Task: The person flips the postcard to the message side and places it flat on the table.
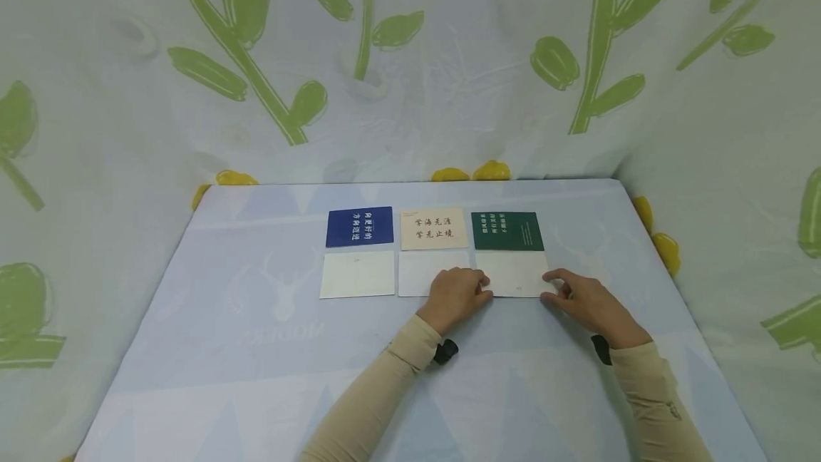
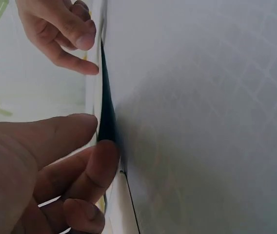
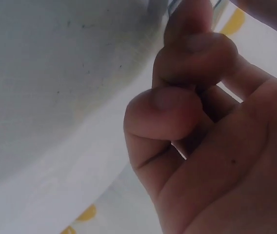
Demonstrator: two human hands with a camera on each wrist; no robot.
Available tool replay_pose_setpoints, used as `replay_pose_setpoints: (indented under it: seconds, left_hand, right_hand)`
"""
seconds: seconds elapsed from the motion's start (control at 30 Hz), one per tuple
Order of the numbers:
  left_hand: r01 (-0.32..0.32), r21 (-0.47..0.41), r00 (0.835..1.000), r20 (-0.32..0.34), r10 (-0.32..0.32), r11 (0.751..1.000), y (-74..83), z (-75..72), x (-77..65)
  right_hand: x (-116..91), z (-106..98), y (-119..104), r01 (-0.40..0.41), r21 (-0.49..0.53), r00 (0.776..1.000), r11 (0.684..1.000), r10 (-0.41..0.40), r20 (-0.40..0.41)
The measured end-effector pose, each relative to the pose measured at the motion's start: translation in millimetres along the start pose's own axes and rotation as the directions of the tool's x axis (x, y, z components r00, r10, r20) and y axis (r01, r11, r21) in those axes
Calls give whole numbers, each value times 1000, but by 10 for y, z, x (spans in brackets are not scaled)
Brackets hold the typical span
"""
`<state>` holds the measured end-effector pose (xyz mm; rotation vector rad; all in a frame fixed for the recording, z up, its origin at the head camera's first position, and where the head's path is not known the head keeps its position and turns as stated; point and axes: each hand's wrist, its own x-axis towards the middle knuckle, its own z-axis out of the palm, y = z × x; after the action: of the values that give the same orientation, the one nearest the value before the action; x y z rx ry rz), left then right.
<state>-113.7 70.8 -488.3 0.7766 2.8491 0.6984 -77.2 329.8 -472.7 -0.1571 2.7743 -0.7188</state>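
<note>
1. Head view: the left hand (image 1: 452, 296) and right hand (image 1: 593, 305) are meeting the opposite short edges of a white booklet (image 1: 513, 273). It is lying at the right end of the near row, directly below a dark green booklet (image 1: 508, 232) with white characters. To its left, a middle white booklet (image 1: 423, 273) and a left white booklet (image 1: 357, 274) are filling out that row. Behind these, a navy booklet (image 1: 360, 227) and a cream booklet (image 1: 434, 228) with brown characters are completing the far row on the pale patterned tablecloth (image 1: 256, 376). Beige sleeves (image 1: 378, 394) are covering both forearms.

2. Left wrist view: the left hand is pinching the white booklet's edge between thumb and forefinger, and a dark green surface (image 2: 108, 107) is showing along that edge. Farther along, the right hand is touching the same edge with a fingertip.

3. Right wrist view: the right hand's fingers are curling inward, their tips partly overlapping. Whether they are gripping the booklet or only touching it, I cannot tell.
</note>
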Motion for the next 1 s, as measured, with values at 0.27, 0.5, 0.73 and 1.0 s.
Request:
replay_pose_setpoints:
  seconds: [0.27,0.5,0.73,1.0]
  left_hand:
    - [24,-23,999,24,-23,999,2,-12,-21]
    - [26,-61,1000,9,-26,998,-34,-24,-42]
    - [48,-116,998,-44,-53,992,-161,-98,-186]
    - [85,-164,991,-85,-100,983,-319,-289,-374]
  right_hand:
    - [15,7,-14,-29,9,999,1000,29,24]
    - [-7,22,-22,5,14,1000,1000,-5,9]
    - [-55,10,22,49,37,995,998,-46,-84]
    - [-61,-5,-34,100,50,977,994,-88,-194]
